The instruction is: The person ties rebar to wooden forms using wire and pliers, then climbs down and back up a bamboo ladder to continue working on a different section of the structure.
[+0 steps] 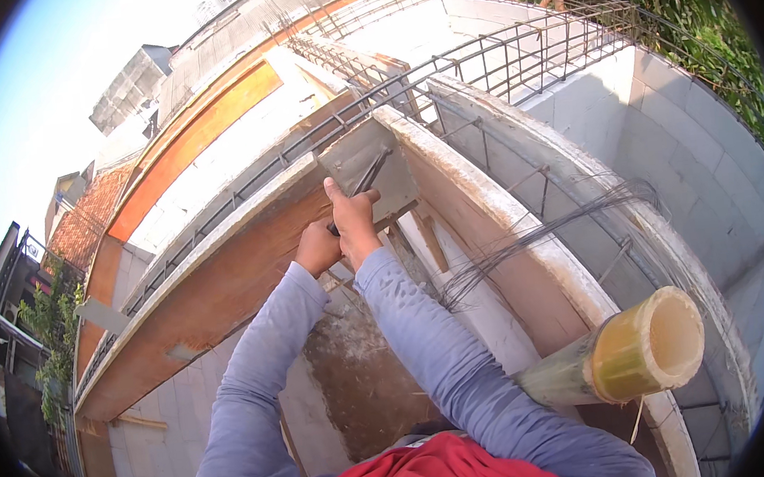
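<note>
My two hands are close together in the middle, at a corner of the board formwork. My right hand (357,217) is closed round a dark, slim metal tool (370,175), its thumb pointing up. Just below it, my left hand (318,248) is closed on the tool's lower end. The tool slants up to the right, its tip over a grey panel (374,157) set between the boards. My fingers hide most of its handle, and its exact kind cannot be made out. The brown formwork board (224,278) runs off to the left beside my left hand.
A bundle of thin tie wire (526,249) hangs over the right-hand formwork boards. A cut bamboo pole (624,354) juts up beside my right forearm. Rebar cages (511,58) run along the block walls at the back. Below my arms lies a brown floor (357,375) far down.
</note>
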A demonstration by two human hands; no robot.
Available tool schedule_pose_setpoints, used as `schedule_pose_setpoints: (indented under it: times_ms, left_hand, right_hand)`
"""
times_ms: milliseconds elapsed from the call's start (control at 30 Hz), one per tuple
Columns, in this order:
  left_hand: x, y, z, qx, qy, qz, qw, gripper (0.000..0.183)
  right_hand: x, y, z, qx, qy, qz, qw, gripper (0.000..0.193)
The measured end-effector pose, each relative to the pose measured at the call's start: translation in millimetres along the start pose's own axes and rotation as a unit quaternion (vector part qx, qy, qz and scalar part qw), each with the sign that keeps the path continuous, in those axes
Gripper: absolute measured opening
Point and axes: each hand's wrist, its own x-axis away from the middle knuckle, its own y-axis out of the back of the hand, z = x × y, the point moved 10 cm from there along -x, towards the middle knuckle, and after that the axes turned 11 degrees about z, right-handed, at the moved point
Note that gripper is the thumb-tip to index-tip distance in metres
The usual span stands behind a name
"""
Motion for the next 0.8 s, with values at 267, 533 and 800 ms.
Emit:
schedule_pose_setpoints:
  times_ms: [267,533,800]
  left_hand:
    - [103,-17,0,0.528,-0.134,-0.031,0.838,0.049]
    - [218,1,12,0.412,-0.178,-0.086,0.89,0.044]
    - [301,162,53,0.512,-0.248,-0.292,0.769,0.04]
  right_hand:
    - [83,-45,33,0.217,0.132,0.089,0.963,0.056]
    - [154,-42,94,0.298,0.207,0.149,0.92,0.042]
    - [207,-58,1,0.184,-0.119,0.476,0.852,0.053]
